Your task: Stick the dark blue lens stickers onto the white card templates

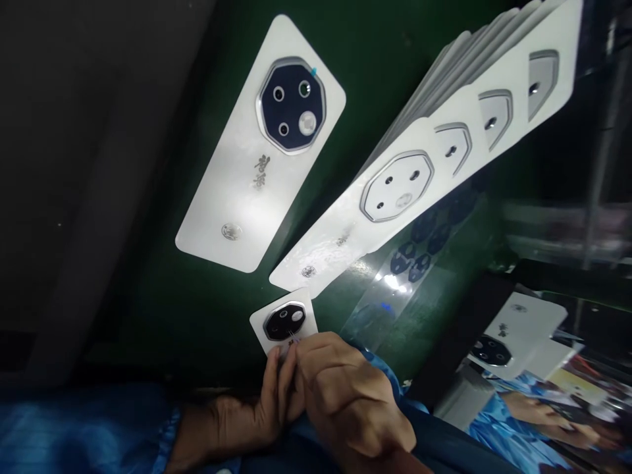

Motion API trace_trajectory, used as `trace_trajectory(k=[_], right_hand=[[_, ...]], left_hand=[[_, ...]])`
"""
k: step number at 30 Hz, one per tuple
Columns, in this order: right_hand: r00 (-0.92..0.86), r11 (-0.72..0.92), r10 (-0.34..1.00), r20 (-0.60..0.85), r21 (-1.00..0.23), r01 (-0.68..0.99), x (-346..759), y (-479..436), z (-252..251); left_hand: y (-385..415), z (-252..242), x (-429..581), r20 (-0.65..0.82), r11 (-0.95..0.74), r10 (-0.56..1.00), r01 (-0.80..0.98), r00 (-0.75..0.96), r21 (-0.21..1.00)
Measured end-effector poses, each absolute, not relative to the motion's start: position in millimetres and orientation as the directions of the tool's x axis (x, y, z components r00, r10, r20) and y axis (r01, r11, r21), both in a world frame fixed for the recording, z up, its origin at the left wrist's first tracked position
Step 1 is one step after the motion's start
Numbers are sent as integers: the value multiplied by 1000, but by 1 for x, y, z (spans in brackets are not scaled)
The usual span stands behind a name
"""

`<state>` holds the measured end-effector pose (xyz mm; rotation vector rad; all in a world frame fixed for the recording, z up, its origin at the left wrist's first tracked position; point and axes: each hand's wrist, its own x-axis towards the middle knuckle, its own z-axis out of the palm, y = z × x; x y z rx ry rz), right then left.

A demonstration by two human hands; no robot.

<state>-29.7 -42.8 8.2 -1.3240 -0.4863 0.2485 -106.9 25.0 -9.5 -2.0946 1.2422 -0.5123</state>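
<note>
At the bottom centre, my left hand (pixel 276 405) grips a white phone back cover (pixel 261 321) by its lower part, its fingers partly behind my other hand. This cover has a dark octagonal camera panel (pixel 281 327) with a pale round spot. My right hand (pixel 350 388) is closed over it in a pinch. From its fingertips pokes a thin pointed tool that looks like tweezers (pixel 293 337), with the tip at the panel's lower edge. Most of the tool is hidden in the fist.
Another white cover (pixel 217 210) with a dark blue panel and a small blue tab lies on the green mat (pixel 197 316). To its right fans a stack of covers (pixel 340 214). Clear film (pixel 365 309) carries dark octagonal stickers (pixel 419 266). A co-worker's hand (pixel 533 408) shows at right, near another cover (pixel 528 322).
</note>
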Motion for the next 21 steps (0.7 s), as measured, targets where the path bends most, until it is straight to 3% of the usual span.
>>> trace_trajectory(k=[2,5,8,10,13,17,21], right_hand=[[882,248,417,221,-961,123,-29,-44,7],[780,12,552,295,-938,346,-15,-60,8],[639,-243,717,277,-760,602,2,-80,11],[604,-307,770,206,-711,633,9,-88,12],[552,-259,815,176,-740,620,9,-94,8],[548,-143,780,302,-767,626,6,-98,-2],[505,-122,806,308,-749,652,9,-108,-7]], left_hand=[[24,-7,-107,-35,-304,-877,-610,479,-732],[25,-6,-106,-53,-285,-881,-615,471,-735],[27,-8,-107,-6,-356,-872,-641,490,-679],[26,-11,-108,38,-422,-856,-654,516,-628],[22,-15,-111,140,-546,-808,-640,572,-540],[16,-20,-117,248,-687,-712,-580,656,-437],[13,-23,-117,264,-702,-698,-564,665,-435]])
